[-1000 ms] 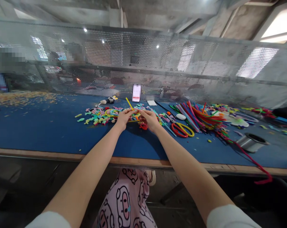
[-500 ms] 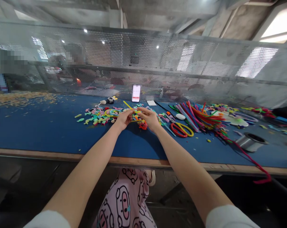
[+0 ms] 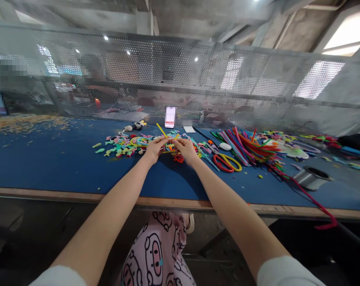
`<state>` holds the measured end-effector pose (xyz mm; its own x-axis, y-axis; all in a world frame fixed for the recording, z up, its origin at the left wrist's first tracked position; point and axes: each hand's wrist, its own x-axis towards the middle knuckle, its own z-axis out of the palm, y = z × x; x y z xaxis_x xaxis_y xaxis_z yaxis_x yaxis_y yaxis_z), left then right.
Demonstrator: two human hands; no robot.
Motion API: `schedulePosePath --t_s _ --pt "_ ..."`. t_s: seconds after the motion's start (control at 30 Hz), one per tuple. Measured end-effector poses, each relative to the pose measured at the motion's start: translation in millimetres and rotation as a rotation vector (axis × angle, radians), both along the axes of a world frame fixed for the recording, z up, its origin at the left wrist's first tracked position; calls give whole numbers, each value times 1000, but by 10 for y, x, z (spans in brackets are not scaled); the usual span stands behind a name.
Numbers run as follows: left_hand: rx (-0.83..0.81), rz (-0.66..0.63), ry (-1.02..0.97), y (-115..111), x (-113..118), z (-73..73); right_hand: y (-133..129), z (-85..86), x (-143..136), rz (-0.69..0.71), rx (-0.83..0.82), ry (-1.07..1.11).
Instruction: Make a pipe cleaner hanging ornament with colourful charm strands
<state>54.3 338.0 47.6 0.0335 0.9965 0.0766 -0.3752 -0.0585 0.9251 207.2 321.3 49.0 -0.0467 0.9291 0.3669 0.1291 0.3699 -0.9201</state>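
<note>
My left hand (image 3: 155, 149) and my right hand (image 3: 184, 150) meet fingertip to fingertip over the middle of the blue table. Between them they pinch a yellow pipe cleaner (image 3: 161, 130), one end of which sticks up to the left. Another short yellow end shows by the right fingertips. Fingers hide the part where the two hands meet. Around and behind the hands spreads a pile of small twisted pipe-cleaner pieces (image 3: 120, 145) in many colours. Scissors with one red and one yellow handle loop (image 3: 223, 163) lie to the right of my right hand.
A lit phone (image 3: 169, 116) leans upright at the back. To the right are a bundle of coloured pipe cleaners (image 3: 245, 145), a white oval object (image 3: 225, 146) and a wire spool (image 3: 312, 177). A perforated metal screen (image 3: 180, 79) runs along the back.
The fingertips have drawn closer together around the yellow pipe cleaner. Its free end stands slightly steeper, and a second yellow end now shows by the right fingers.
</note>
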Motion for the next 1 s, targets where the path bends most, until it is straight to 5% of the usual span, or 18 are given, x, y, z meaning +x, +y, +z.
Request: schedulePosePath --t_s 0.57,1.0 --pt "126 81 192 17 5 -65 -45 34 -34 98 -3 126" --pt "321 154 306 -20 31 -64 80 -40 21 -243 12 220"
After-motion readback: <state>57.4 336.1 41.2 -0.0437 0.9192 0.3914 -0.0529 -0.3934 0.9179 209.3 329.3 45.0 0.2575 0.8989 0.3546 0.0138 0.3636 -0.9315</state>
